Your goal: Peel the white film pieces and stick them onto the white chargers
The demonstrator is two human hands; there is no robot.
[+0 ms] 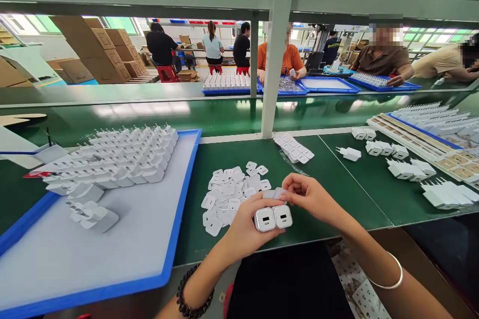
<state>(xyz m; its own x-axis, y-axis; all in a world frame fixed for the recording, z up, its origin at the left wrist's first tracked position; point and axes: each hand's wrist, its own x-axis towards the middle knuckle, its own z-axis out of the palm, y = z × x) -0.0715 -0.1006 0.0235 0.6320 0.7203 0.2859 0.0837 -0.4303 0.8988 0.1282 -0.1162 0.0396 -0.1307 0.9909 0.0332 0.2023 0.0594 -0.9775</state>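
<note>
My left hand (245,227) is closed around two white USB chargers (265,220) held side by side, their port faces turned toward me. My right hand (309,197) pinches a thin, pale, film-like piece (277,193) just above the chargers; its exact kind is hard to make out. Close to my left hand lies a loose pile of small white square plates (228,192) on the green table. Beyond my hands, a sheet of white squares (294,148) lies flat on the table.
On the left, a blue-rimmed tray (183,194) carries rows of white plugs (123,154). Several finished-looking chargers (447,193) stand in groups at the right, near stacked card trays (419,144). A metal post (275,60) rises ahead. Co-workers sit across the green conveyor (160,117).
</note>
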